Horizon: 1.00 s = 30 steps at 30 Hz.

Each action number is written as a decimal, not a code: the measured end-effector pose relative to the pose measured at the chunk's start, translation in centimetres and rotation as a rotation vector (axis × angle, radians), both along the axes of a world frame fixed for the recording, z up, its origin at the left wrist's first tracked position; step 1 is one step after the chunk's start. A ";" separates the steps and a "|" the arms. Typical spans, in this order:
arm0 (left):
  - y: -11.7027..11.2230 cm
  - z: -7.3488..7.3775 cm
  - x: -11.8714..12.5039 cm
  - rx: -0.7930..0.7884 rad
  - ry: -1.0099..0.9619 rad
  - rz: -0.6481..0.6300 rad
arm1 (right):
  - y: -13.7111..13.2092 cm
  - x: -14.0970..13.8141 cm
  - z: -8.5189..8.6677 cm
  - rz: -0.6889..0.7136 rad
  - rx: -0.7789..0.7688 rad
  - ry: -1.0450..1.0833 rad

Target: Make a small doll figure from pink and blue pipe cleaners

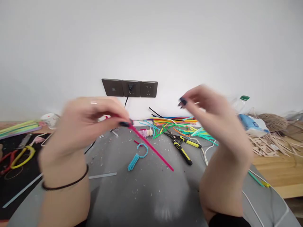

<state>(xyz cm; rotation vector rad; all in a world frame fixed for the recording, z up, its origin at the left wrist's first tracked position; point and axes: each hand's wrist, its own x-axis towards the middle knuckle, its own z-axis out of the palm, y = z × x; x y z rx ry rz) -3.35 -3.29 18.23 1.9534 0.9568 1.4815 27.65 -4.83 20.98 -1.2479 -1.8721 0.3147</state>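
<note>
My left hand [94, 123] pinches one end of a pink pipe cleaner [153, 149] between thumb and fingertips. The pipe cleaner slants down to the right, its other end free over the grey table [142, 198]. Raised to the right, my right hand [205, 110] is slightly blurred; its dark-nailed fingertips are drawn together, and nothing shows between them. Below the pink pipe cleaner lies a light blue bent piece [133, 162], with a folded bundle at one end and an open hook at the other. A short pink scrap [138, 143] rests just behind it.
Yellow-and-black wire pliers [181, 149] lie right of centre. Behind them are piles of coloured pipe cleaners [175, 121]. Yellow-handled scissors [23, 156] are at left, and wooden pieces [266, 145], a tissue pack [253, 124] and twine [272, 121] at right. White cables cross the right side.
</note>
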 end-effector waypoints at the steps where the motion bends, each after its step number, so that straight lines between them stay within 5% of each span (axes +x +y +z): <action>1: 0.6 0.5 1.3 0.022 0.144 -0.051 | 1.6 -1.1 -0.2 0.003 -0.110 -0.159; 3: 1.8 -0.4 3.2 -0.057 0.226 -0.107 | 3.4 -1.7 -2.4 -0.010 -0.352 -0.517; 6: 3.4 -4.5 4.3 -0.226 0.186 -0.100 | 3.0 0.3 -7.9 -0.063 -0.586 -0.896; 8: 4.2 -7.6 4.3 -0.315 0.148 -0.085 | 2.1 2.1 -10.9 -0.109 -0.695 -0.972; 11: 5.5 -11.1 4.2 -0.385 0.051 -0.034 | 1.4 3.8 -13.2 -0.086 -0.749 -0.917; 17: 7.6 -14.7 4.0 -0.440 -0.147 0.073 | 1.6 3.0 -14.3 -0.193 -0.784 -0.776; 21: 7.6 -16.3 3.3 -0.504 -0.287 0.132 | 1.6 2.2 -15.0 -0.383 -0.770 -0.718; 24: 7.5 -17.0 3.0 -0.522 -0.368 0.148 | 1.3 2.8 -15.2 -0.387 -0.708 -0.659; 30: 7.4 -17.1 3.4 -0.651 -0.548 0.061 | -1.4 4.8 -14.3 -0.307 -0.451 -0.034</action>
